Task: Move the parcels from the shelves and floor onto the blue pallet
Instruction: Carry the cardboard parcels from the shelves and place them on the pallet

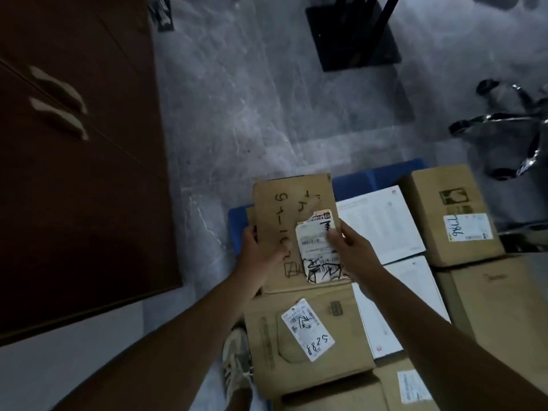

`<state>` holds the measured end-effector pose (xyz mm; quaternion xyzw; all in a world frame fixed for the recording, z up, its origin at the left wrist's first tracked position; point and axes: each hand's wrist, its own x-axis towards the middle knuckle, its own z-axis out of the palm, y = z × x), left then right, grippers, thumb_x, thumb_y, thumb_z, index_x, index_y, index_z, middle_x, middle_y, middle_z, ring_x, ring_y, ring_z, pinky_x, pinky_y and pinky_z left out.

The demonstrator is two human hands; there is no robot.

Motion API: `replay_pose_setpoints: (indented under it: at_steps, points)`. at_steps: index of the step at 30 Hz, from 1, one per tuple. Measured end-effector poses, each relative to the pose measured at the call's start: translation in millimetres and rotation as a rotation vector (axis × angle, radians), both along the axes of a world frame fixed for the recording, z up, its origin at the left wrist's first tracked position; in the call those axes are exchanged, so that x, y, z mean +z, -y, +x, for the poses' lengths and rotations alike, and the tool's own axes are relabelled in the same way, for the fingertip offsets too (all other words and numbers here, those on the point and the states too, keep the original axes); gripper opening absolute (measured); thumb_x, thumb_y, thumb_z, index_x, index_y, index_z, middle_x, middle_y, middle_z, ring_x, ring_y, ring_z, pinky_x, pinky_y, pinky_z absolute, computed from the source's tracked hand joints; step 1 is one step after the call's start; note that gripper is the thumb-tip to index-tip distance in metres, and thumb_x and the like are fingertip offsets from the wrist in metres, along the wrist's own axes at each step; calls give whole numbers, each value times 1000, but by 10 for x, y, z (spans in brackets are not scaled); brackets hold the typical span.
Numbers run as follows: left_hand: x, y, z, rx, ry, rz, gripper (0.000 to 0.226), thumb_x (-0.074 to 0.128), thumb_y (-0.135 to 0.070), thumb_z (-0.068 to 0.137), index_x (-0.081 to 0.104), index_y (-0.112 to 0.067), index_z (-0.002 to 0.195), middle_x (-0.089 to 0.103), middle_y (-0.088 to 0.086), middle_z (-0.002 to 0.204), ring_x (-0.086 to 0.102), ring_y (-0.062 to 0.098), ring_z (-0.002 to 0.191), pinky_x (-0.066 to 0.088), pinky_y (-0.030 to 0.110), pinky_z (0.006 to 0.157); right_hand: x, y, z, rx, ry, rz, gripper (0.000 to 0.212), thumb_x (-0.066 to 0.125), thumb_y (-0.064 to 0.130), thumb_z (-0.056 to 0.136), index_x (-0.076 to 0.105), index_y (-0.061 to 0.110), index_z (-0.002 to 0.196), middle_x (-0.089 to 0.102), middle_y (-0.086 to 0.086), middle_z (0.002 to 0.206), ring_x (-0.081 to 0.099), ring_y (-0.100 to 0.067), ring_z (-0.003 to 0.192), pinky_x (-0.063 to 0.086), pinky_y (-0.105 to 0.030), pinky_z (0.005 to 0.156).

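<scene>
Well, seen from the head view, a flat parcel (281, 215) sits over the pallet's (370, 178) far left corner. The left hand (258, 247) curls round its left edge, and the right hand (347, 244) pinches the right edge, thumb on a torn label (318, 250). Set down there, I'd guess it could overhang and slide to the floor (237, 129). That loose label might also rip under the thumb.

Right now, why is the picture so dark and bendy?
Head view: the room is dim, so the brown cabinet goes almost black; the wide lens bends its edges; the chrome chair base smears with glare; the held cardboard parcel looks sharpest.
</scene>
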<state>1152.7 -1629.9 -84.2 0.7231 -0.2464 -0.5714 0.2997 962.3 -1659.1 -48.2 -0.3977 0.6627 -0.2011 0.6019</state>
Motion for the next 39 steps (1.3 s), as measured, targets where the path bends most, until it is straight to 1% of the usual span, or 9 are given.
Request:
replay_pose_setpoints:
  at_steps: [5,10,12,16,20,23,28,35,39]
  points:
    - [-476,-106,20,-36,5,-23,68,82,-23,77,34,-19,125,59,-11,111,62,8,101,53,37,92,-440,-29,-5,-34,-22,28,27,49,25,101,60,21,125,72,-9,104,72,-25,92,59,-44,81]
    - [-493,-208,-10,-37,-2,-12,58,83,-21,76,41,-21,116,63,-10,109,65,-9,86,54,12,68,-449,-23,-133,25,-38,52,28,51,27,100,60,23,126,72,-8,104,73,-23,89,60,-42,79]
    - [-406,-269,-39,-51,16,25,55,82,-19,77,45,-16,117,65,-7,107,66,-4,87,52,11,65,-379,-60,-138,84,-84,40,29,50,33,100,59,21,125,72,-6,103,73,-21,87,61,-41,78]
    - [-10,-282,-119,-10,83,47,41,74,-19,83,54,-12,118,68,2,108,66,10,91,49,15,61,-76,-168,-202,32,-175,-59,20,51,42,97,52,34,116,61,20,96,64,-6,84,54,-27,76]
    - [738,-292,-319,-68,168,-65,36,69,-15,88,53,-17,120,64,0,118,63,18,104,52,28,80,508,-367,-377,116,-253,-135,35,51,27,100,58,14,132,61,-7,129,57,-23,117,41,-30,100]
    - [1530,-363,-593,-204,217,-155,39,68,-15,91,52,-13,126,61,5,125,59,23,113,50,37,94,1207,-526,-607,216,-261,-234,36,56,14,97,57,13,133,56,-6,137,47,-21,131,29,-26,111]
    - [3210,-676,-1114,-322,209,-294,57,65,-12,92,42,-12,143,56,9,132,59,26,113,46,29,81,2767,-872,-1094,231,-265,-415,42,59,15,96,53,15,137,50,-2,141,45,-17,131,30,-6,86]
    - [5139,-1090,-1746,-579,385,-573,72,67,-28,91,28,-18,151,34,4,154,39,21,137,37,26,106,4769,-1335,-1914,288,-442,-654,51,62,19,94,47,14,142,45,-8,146,42,-25,135,32,-29,110]
    - [5959,-1142,-2075,-736,478,-779,66,66,-32,90,35,-21,148,38,3,153,44,17,132,36,22,102,5652,-1674,-2301,79,-500,-726,50,62,24,94,49,22,141,46,-3,147,50,-22,128,39,-28,104]
